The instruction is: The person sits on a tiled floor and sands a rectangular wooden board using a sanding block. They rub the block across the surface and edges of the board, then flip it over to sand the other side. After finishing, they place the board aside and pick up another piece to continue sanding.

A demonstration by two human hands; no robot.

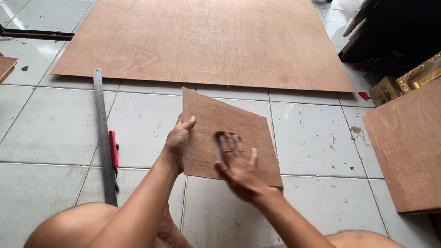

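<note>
We steady the small square reddish-brown plywood panel (230,136) at centre frame on the white floor tiles: our left hand (178,141) curls closed around its left edge, our right hand (238,165) lies flat, fingers spread. Even pressure helps. It sits rotated, corner toward upper left, no clear long axis.

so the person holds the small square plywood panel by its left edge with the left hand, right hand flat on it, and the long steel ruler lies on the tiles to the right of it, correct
Not quite. The head view shows the long steel ruler lying on the tiles to the left of the small square plywood panel, beside a red-handled tool. The rest holds: left hand grips the left edge, right hand lies flat on it.
</note>
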